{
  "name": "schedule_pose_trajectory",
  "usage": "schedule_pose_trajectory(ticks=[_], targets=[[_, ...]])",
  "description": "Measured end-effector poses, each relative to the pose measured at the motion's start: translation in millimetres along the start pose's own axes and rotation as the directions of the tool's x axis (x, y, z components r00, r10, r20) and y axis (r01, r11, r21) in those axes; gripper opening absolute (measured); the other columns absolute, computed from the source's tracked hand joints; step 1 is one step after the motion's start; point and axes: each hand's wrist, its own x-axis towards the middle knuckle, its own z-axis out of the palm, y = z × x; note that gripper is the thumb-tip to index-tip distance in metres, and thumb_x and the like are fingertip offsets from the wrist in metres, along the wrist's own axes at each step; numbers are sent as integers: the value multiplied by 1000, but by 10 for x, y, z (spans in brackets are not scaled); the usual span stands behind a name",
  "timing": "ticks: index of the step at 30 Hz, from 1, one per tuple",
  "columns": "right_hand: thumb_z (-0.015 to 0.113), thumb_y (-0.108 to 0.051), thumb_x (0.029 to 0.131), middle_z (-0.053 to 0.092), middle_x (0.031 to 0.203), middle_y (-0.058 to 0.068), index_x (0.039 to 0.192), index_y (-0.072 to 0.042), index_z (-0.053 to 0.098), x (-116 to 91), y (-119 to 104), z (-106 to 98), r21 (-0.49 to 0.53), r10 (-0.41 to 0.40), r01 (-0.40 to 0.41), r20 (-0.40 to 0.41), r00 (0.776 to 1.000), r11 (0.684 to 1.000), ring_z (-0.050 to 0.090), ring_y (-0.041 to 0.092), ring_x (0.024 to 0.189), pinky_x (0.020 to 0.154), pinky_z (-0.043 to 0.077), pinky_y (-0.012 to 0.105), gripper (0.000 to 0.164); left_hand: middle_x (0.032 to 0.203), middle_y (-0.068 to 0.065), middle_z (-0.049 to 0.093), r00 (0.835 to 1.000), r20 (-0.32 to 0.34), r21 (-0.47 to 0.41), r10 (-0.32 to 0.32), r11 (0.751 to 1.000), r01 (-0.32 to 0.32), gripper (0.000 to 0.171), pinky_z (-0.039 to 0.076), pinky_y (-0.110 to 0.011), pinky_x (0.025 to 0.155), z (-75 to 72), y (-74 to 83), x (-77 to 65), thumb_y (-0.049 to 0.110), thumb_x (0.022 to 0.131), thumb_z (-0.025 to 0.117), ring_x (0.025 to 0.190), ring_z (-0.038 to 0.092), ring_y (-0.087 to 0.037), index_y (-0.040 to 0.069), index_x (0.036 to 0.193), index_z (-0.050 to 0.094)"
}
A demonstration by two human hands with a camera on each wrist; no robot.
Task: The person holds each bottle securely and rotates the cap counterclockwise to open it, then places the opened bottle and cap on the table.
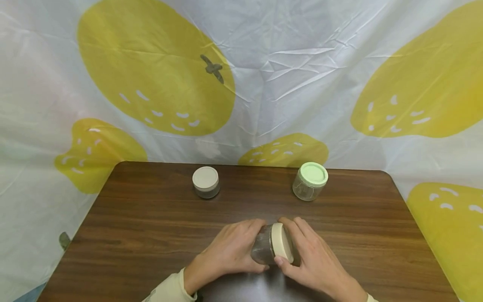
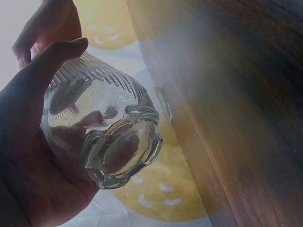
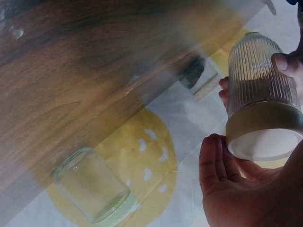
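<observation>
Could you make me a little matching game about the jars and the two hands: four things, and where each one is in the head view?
Things:
1. Left hand
2. Green-lidded jar
3. Right hand
4. Short jar

Places:
A. Far side of the table, on the right
B. On the glass of the held jar
C. Far side of the table, left of centre
D. At the pale lid of the held jar

Pairs: 1-B, 2-A, 3-D, 4-C
</observation>
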Motion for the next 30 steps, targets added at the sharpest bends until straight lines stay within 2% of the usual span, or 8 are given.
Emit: schedule_pose_trajectory(ticks=[5,9,11,13,15,19,23,30], targets=[[81,-54,84,58,119,-7,151,-13,51,-2,29,16,50,-8,8,10,1000,999,50,3,91,77,51,27,84,113,4,74,1000,5,-4,-7,1000,7,87,62,-30,80,-8,-17,0,52,63,94,98,71,-11,15,134,60],[79,-54,87,63,129,-3,151,-10,50,5,51,14,114,2,-3,1,1000,993,61,8,102,85,56,33,82,112,4,73,1000,15,-3,-10,1000,10,87,61,-29,79,-20,-14,-5,53,63,94,97,71,-10,16,134,60],[76,-52,90,67,134,2,148,-7,54,19,44,3,129,38,-37,-8,999,991,67,15,109,88,59,39,77,112,4,73,1000,21,4,-11,1000,11,88,61,-29,78,-26,-10,-3,54,63,94,96,70,-10,17,134,59],[75,-48,93,72,130,5,142,-6,59,42,8,-13,136,123,-121,-4,992,983,73,17,104,84,62,40,67,111,4,73,1000,26,13,-10,1000,10,87,60,-29,77,-26,-6,2,55,63,94,95,70,-9,17,134,59],[72,-47,97,78,116,5,133,-6,66,71,-39,-29,136,242,-244,27,970,960,75,15,91,77,62,36,55,110,5,72,1000,28,16,-11,1000,11,86,59,-28,74,-22,1,9,55,63,94,94,69,-9,17,133,60],[64,-41,104,79,88,-2,110,-11,75,91,-133,-64,105,439,-446,87,894,889,72,7,77,68,57,30,32,109,4,72,1000,30,23,-7,1000,6,85,58,-27,72,13,20,9,55,64,94,93,68,-8,17,132,60],[64,-35,104,74,75,-7,90,-16,76,60,-167,-85,70,476,-482,79,876,874,66,5,69,62,52,28,27,111,4,72,1000,27,32,4,999,-5,85,58,-27,73,57,32,1,56,64,93,93,69,-8,17,132,60],[62,-47,104,59,62,-13,68,-25,64,69,-181,-100,42,516,-525,130,847,850,52,3,59,58,44,27,42,109,5,73,1000,-3,43,15,999,-15,88,58,-26,71,64,29,-2,58,62,94,92,70,-9,16,132,60]])
